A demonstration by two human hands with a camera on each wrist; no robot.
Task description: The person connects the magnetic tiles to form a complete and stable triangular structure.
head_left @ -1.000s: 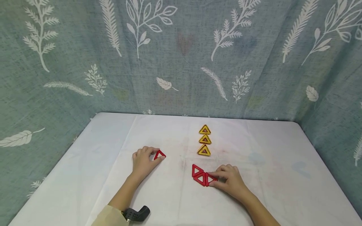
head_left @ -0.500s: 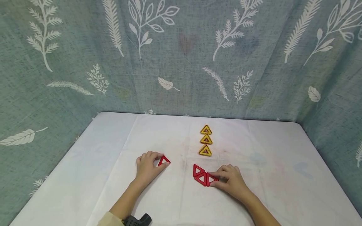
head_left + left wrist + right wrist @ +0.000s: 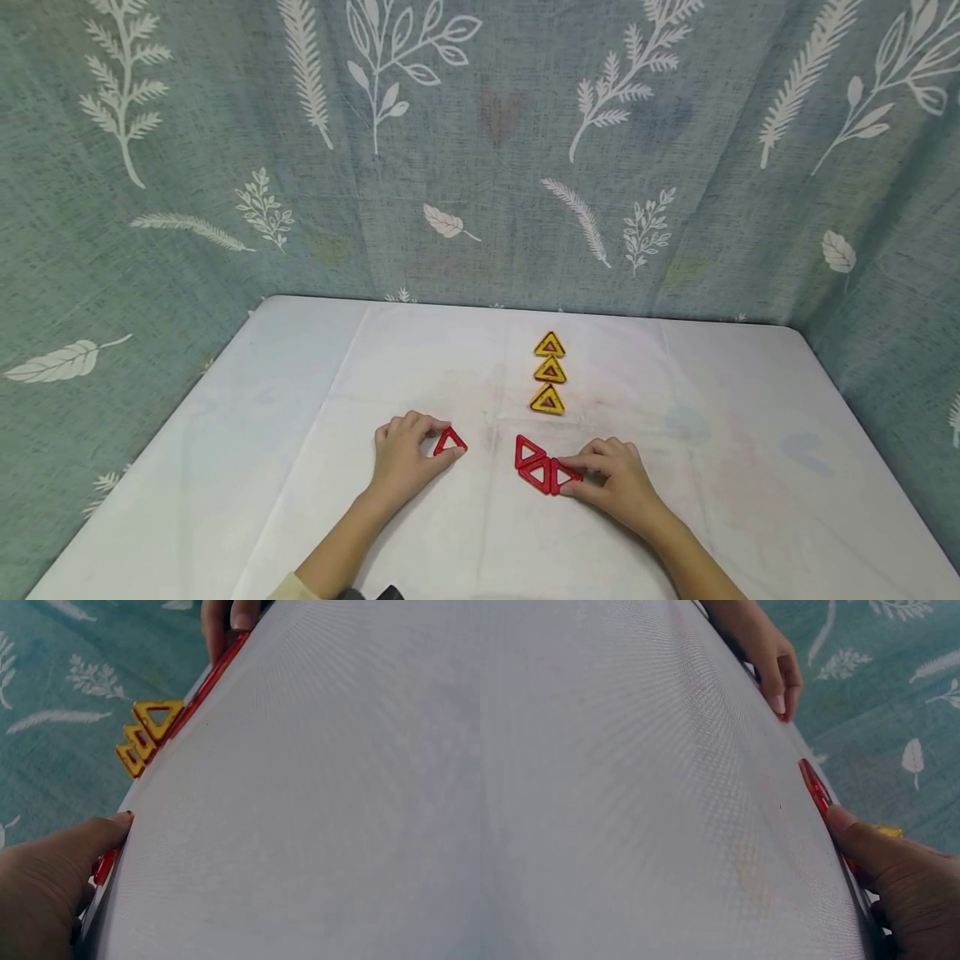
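Observation:
In the head view, my left hand [image 3: 405,460] pinches a red triangle tile [image 3: 451,442] between thumb and fingers, low over or on the white table. To its right, two red triangle tiles [image 3: 534,473] lie flat, joined edge to edge. A third red triangle tile [image 3: 565,476] adjoins them on the right, and my right hand [image 3: 615,477] pinches it by thumb and fingers. The left wrist view shows the left thumb against its red tile [image 3: 106,865]. In the right wrist view the red tiles [image 3: 815,786] appear edge-on beside the right thumb.
Three yellow triangle tiles [image 3: 550,370] stand in a column behind the red ones; the left wrist view shows them upright. A white cloth [image 3: 420,350] covers the table. Behind hangs a green-blue curtain [image 3: 480,167] with leaf prints.
My left hand has moved right and toward me with its red triangle tile, nearer the joined red ones. The right hand has kept its hold and place; the head view has shifted slightly.

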